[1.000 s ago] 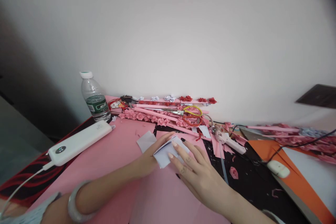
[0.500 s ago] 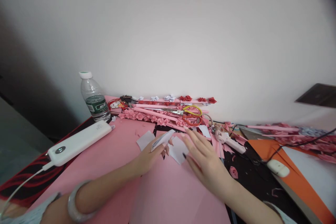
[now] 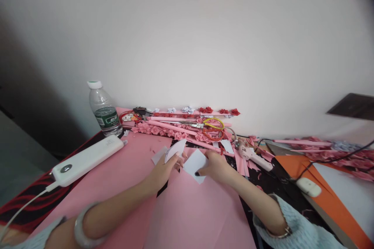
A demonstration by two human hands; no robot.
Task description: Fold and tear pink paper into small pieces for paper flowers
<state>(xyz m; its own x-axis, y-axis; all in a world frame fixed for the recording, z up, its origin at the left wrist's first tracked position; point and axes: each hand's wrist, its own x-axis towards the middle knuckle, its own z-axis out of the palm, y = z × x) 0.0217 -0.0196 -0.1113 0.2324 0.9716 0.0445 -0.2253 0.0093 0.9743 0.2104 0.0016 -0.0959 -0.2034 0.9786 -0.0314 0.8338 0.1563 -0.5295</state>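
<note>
Pale grey wall [image 3: 204, 46], shadowed at left.

Smooth, matt paper is seen in the white pieces [image 3: 193, 162] and the pink sheets [image 3: 187, 210]. Clear, glossy plastic is shown by the bottle [image 3: 105, 112], smooth plastic by the power bank [image 3: 89, 158] and shiny metal by the scissors' blades [image 3: 199, 125].

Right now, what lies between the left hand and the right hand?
In the head view, a white paper square lies between the left hand and the right hand, over pink paper, partly covered by the right hand.
</note>
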